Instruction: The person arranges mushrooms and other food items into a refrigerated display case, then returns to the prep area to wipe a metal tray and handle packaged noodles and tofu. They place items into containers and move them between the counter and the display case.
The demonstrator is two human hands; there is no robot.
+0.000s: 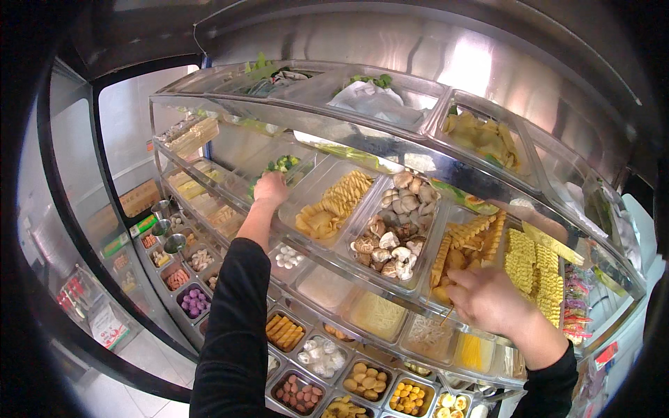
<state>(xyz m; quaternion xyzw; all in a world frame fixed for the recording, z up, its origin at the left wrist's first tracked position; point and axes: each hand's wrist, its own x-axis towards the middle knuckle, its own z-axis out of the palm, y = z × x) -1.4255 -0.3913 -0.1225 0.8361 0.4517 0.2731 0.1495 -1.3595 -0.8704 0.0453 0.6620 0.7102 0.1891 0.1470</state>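
Observation:
My left hand (270,188) reaches into the middle shelf of a clear-sided display case, at a bin of broccoli florets (285,163). Its fingertips are hidden, so whether they grip a floret is unclear. Over a clear bin of skewered, folded tofu-skin-like pieces (470,235) hangs my right hand (483,299), blurred, thumb and fingers bent close together. A thin stick (447,315) shows just below its fingers; I cannot tell whether the hand holds it. Between the hands are a bin of wavy tofu sheets (342,201) and a bin of mushrooms (400,224).
Dried noodle blocks (535,274) stand right of my right hand. A clear shelf front (324,240) curves beneath both hands. Lower trays hold noodles (379,311), purple balls (193,303) and sausages (299,393). Above are metal pans, one with a cloth (368,102). A dark-framed glass door (120,235) stands left.

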